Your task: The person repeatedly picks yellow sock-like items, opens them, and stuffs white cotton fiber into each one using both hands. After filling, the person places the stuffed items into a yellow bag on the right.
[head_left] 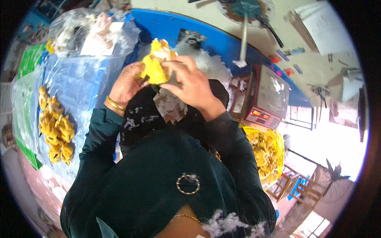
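Both my hands hold a small yellow plush toy piece (152,68) up in front of me, over my lap. Its upper side shows a paler patch. My left hand (127,84), with a gold bangle at the wrist, pinches the piece's left edge. From the right, my right hand (191,85) grips it with thumb and bent fingers. Where the fingertips meet the cloth is partly hidden. Loose white stuffing fibre (210,63) lies just beyond my right hand, on the blue table (158,23).
At left, several yellow plush pieces (57,127) lie on clear plastic over a blue surface. A plastic bag of stuffing (73,33) stands behind them. A digital scale (264,99) is at right, above a yellow bag (264,152) full of yellow pieces. A metal post (243,43) rises at the far side.
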`<action>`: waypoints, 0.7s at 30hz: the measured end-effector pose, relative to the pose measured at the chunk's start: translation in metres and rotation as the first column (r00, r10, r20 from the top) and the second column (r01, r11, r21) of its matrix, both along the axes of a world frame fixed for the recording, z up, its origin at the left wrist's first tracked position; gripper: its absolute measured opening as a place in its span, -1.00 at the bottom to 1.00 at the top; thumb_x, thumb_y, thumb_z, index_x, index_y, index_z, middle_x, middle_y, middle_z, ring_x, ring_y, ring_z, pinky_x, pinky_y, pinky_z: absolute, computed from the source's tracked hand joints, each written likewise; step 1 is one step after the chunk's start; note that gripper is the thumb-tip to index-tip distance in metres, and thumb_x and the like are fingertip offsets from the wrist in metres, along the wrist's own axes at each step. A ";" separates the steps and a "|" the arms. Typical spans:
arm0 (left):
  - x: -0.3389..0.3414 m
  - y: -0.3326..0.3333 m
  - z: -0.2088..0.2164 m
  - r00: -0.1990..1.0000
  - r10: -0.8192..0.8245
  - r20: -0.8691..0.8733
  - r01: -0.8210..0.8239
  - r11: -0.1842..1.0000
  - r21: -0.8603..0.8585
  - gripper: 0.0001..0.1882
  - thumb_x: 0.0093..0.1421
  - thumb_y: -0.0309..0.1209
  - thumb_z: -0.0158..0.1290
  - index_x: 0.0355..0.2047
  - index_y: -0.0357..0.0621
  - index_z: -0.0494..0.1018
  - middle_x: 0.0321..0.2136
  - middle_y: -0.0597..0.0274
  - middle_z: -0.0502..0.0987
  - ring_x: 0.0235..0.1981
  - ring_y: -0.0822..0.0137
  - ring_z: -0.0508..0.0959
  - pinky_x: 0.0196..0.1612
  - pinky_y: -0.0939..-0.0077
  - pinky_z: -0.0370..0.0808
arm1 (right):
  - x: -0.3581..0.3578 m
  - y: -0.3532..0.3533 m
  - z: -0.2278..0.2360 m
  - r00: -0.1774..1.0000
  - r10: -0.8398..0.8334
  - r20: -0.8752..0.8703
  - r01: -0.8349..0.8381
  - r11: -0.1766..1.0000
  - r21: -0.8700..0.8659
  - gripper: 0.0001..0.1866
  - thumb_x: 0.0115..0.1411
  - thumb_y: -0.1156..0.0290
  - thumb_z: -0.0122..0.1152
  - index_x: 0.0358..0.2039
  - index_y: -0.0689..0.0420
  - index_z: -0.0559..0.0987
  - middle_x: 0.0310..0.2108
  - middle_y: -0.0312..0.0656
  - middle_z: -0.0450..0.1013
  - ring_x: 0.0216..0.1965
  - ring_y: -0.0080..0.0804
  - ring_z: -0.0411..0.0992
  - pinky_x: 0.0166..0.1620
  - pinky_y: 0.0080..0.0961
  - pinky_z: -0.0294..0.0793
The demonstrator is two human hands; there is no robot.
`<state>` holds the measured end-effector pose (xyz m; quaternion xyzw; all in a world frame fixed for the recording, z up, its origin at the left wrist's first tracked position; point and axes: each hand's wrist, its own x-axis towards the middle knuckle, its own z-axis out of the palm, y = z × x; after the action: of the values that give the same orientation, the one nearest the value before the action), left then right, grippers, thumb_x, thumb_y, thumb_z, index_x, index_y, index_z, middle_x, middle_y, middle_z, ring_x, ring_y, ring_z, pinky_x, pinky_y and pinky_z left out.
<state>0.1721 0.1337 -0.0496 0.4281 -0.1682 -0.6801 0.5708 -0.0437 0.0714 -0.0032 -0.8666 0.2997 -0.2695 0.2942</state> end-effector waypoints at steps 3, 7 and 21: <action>-0.040 -0.008 0.024 0.993 -0.076 -0.093 0.073 0.997 -0.031 -0.76 0.20 -0.35 0.04 -0.19 -0.24 0.45 -0.29 0.22 0.55 -0.31 0.38 0.58 -0.26 0.47 0.57 | -0.015 -0.006 -0.011 0.996 0.063 -0.059 -0.063 0.998 0.010 -0.66 0.03 0.22 0.29 -0.23 0.12 0.50 -0.19 -0.15 0.41 -0.26 -0.16 0.47 -0.27 -0.32 0.47; -0.041 -0.026 -0.027 0.612 -0.029 0.791 0.272 0.946 -0.176 -0.71 0.20 -0.44 0.09 -0.07 -0.20 0.42 -0.28 0.32 0.51 -0.39 0.54 0.49 -0.36 0.69 0.45 | -0.055 -0.008 -0.007 0.997 0.055 0.058 -0.072 0.932 0.356 -0.72 0.10 0.36 0.22 -0.17 0.15 0.51 -0.37 -0.08 0.51 -0.36 -0.16 0.50 -0.28 -0.40 0.45; -0.113 -0.086 0.044 0.562 -0.659 0.500 0.821 0.518 -0.239 -0.83 0.02 -0.56 0.23 -0.36 -0.24 0.49 -0.41 0.41 0.52 -0.37 0.58 0.46 -0.25 0.67 0.42 | -0.139 -0.028 0.017 0.986 -0.165 -0.021 0.166 0.985 0.039 -0.79 -0.12 0.37 0.35 -0.47 0.17 0.55 -0.40 -0.16 0.39 -0.37 -0.23 0.42 -0.31 -0.40 0.41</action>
<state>0.0594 0.0475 -0.0053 0.2813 -0.5861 -0.7137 0.2608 -0.1830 0.0430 0.0141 -0.8349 0.3787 -0.2789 0.2858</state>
